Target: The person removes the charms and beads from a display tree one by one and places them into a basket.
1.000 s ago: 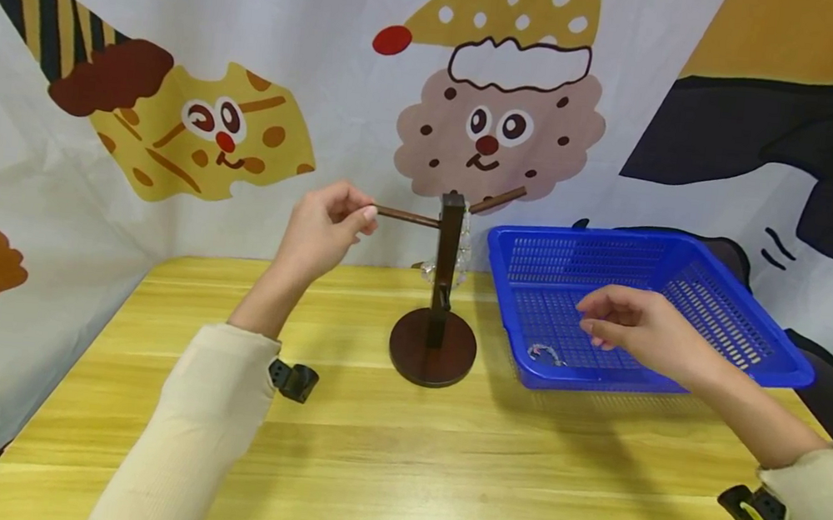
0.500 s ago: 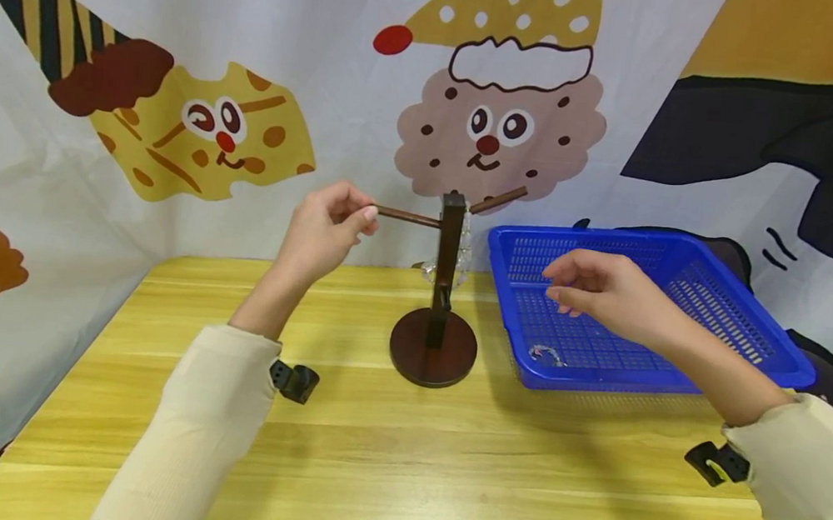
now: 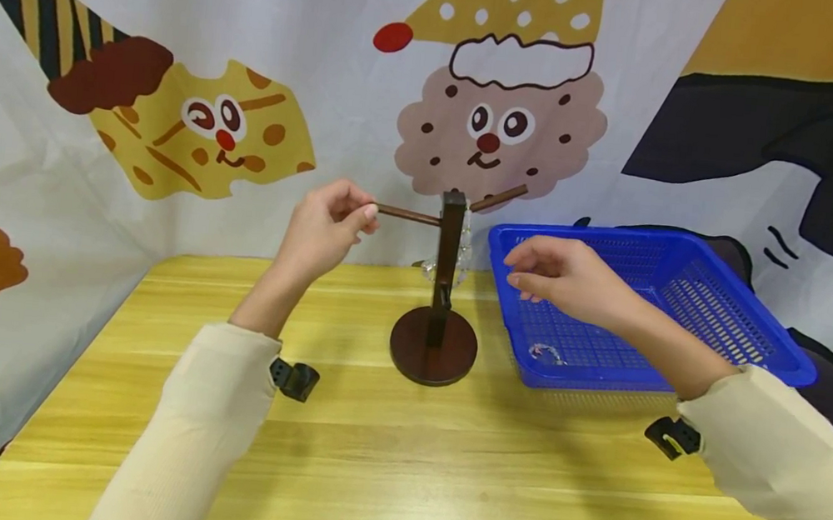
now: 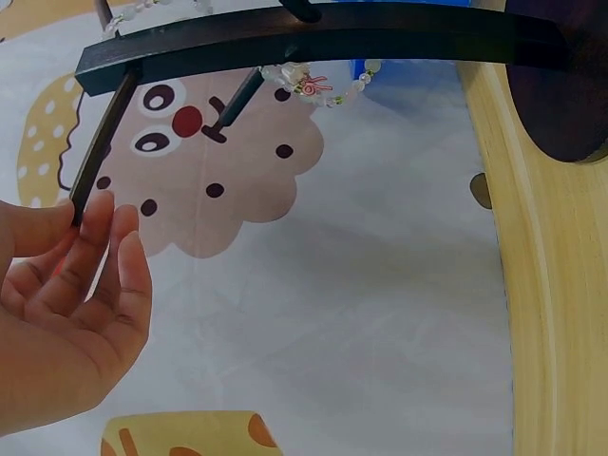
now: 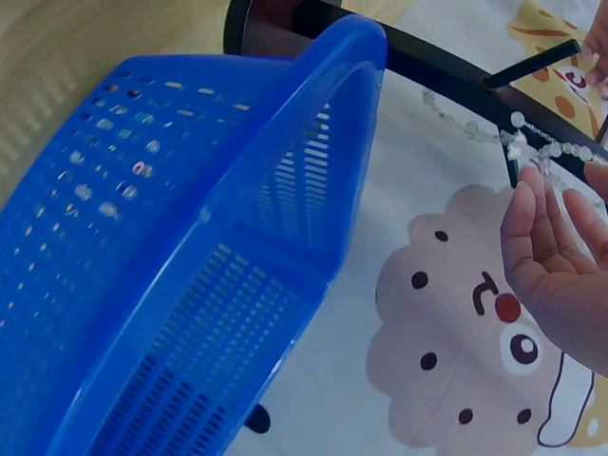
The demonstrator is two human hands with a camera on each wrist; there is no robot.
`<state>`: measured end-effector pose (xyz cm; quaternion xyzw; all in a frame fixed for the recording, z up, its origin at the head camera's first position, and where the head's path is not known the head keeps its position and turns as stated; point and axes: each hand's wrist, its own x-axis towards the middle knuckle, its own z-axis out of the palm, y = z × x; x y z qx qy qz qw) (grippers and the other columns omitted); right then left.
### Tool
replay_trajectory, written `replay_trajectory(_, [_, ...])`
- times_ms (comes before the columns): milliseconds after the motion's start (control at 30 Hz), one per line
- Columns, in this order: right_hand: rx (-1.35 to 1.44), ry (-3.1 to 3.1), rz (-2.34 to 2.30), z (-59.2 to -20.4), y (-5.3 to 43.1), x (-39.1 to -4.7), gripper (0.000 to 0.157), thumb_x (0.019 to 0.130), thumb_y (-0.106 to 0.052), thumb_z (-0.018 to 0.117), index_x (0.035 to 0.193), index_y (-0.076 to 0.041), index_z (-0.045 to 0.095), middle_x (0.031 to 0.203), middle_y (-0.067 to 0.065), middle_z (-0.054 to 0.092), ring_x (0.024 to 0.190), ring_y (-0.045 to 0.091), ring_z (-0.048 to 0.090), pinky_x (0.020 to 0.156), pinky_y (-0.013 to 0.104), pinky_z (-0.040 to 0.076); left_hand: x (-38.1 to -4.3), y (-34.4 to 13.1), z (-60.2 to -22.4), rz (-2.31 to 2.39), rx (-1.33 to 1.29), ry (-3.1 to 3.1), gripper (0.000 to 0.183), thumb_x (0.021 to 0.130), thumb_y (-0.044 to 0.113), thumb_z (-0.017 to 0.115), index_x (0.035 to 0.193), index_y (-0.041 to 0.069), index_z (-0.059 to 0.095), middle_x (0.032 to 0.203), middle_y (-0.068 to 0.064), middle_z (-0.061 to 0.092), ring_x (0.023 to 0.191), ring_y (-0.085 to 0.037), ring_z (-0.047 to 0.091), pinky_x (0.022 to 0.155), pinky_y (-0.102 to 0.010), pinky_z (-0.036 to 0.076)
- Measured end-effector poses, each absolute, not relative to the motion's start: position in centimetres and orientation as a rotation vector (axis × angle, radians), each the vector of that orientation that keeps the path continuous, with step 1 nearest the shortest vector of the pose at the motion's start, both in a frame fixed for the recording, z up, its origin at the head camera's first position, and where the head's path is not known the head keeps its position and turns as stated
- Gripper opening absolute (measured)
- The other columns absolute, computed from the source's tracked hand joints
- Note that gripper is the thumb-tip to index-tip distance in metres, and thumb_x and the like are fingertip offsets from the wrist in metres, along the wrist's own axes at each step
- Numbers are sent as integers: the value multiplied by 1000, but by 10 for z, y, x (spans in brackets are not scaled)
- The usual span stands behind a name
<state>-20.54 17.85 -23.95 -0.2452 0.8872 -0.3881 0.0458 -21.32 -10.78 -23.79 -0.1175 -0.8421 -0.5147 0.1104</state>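
So there was one dark brown wooden stand (image 3: 445,263) on the yellow wood-grain surface (image 3: 382,458), post straight up, with one blue plastic mesh basket (image 3: 592,387) just to its right holding one clear beaded bracelet (image 3: 546,355), plus some clear beads (image 3: 464,248) hanging off the stand (couldn't tell if one string or more). The stand sat between the hands: the left hand (image 3: 323,233) was pinching the tip of a thin brown peg (image 3: 409,215) pointing left, nearly level, while the right hand (image 3: 568,281) hung over the basket's left side, fingers loosely bent, nothing visible in them.
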Motion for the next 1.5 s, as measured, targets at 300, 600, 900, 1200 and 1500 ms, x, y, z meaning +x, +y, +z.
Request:
replay_trajectory(300, [-758,2709,-1187,-239,160,-214,16,89,-9,59,103,-2,60,84,10,62,70,20,58,63,30,50,-213,-108,-238,-1508,-349,-2475,15,93,15,53,98,2,58,89,-14,65,81,-19,60,70,-33,50])
replay_trajectory(600, [-765,2716,-1185,-234,146,-221,19,91,-11,56,108,-1,59,90,13,62,73,21,58,64,32,48,-213,-108,-238,-1517,-358,-2468,15,93,15,53,98,1,58,89,-15,65,83,-24,60,70,-35,50])
replay_trajectory(900, [-788,2728,-1276,-232,131,-222,16,91,-12,57,100,0,57,88,17,60,69,21,56,61,31,48,-213,-109,-237,-1515,-347,-2471,14,93,15,53,97,2,58,87,-12,65,80,-19,60,69,-34,50])
replay_trajectory(1200, [-771,2738,-1284,-232,130,-223,12,93,-13,55,96,-1,57,85,17,61,68,20,57,60,29,49,-213,-108,-237,-1494,-336,-2481,14,93,14,53,97,2,59,89,-15,65,80,-19,59,66,-29,48])
replay_trajectory(1500, [-797,2770,-1291,-225,136,-222,14,93,-13,55,96,0,59,81,12,63,66,19,58,57,27,47,-214,-108,-237,-1469,-344,-2483,13,93,14,53,96,2,59,86,-12,66,79,-18,59,65,-29,48])
